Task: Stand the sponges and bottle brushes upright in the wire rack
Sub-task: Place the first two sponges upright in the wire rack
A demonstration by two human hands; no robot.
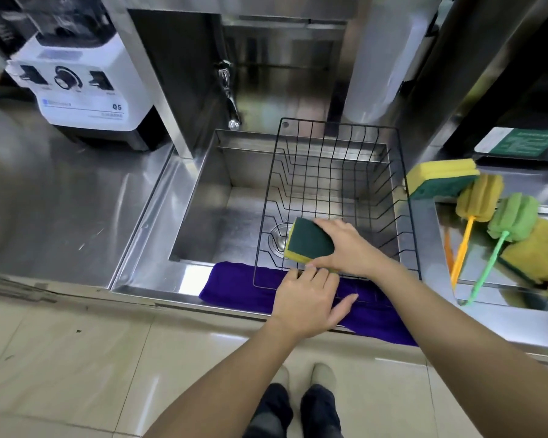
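A black wire rack (336, 153) sits over the right part of the steel sink. My right hand (348, 245) grips a green-and-yellow sponge (309, 238) on edge, tilted, at the rack's near left corner. My left hand (307, 298) rests on the rack's front rim and the purple cloth, its fingertips touching the sponge's lower edge. On the counter to the right lie another yellow-green sponge (440, 178), a yellow bottle brush (478, 200) with an orange handle, a green bottle brush (513, 218) with a green handle, and more yellow sponges (538, 257).
A purple cloth (234, 286) hangs over the sink's front edge under the rack. The sink basin (222, 203) has a drain and a tap (230, 99) at the back. A white blender base (83, 86) stands on the left counter. My feet are on the tiled floor below.
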